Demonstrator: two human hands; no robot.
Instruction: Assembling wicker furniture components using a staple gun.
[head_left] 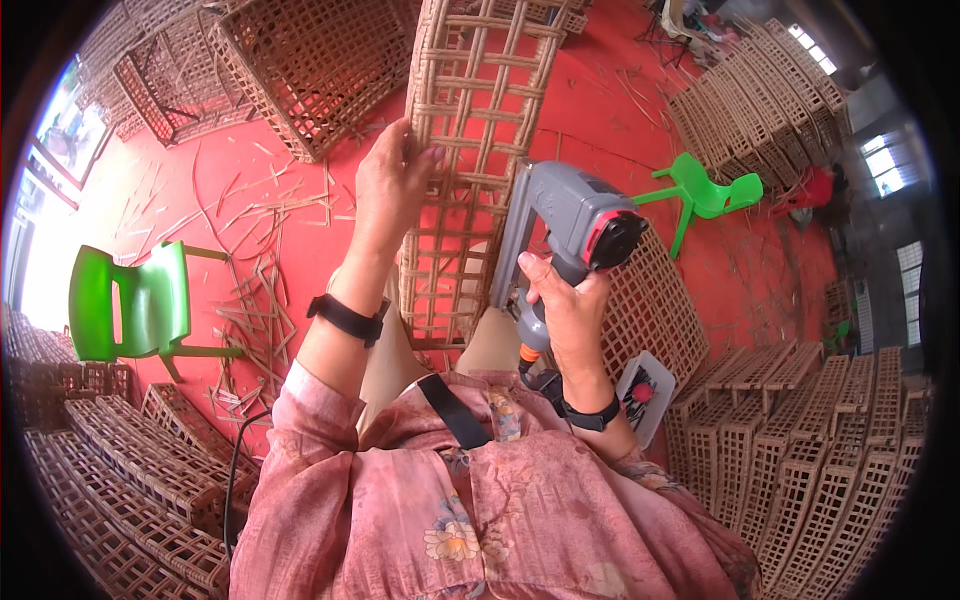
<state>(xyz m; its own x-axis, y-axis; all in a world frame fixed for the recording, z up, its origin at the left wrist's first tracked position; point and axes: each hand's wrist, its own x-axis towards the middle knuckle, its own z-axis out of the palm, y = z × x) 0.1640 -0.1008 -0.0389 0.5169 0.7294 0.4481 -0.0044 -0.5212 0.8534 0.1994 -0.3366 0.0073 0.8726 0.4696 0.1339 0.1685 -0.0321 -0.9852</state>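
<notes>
A long, narrow frame of woven wicker [426, 85] stands upright between my knees, its open grid facing me. My left hand [392, 185] is closed on the frame's left edge, with the fingertips partly hidden by the weave. In my right hand [572, 315] is a grey nail gun [575, 200] with a black and red cap, gripped by its handle. The gun's nose and magazine side lie against or very close to the frame's right edge; contact cannot be made out. An orange-banded hose fitting [530, 352] hangs below the handle.
Green plastic chairs stand at left [180, 300] and right [712, 197]. Stacks of woven panels rise at lower left [130, 470] and lower right [800, 440]. A white tray [660, 400] sits by my right forearm. Wicker scraps [265, 320] litter the red floor.
</notes>
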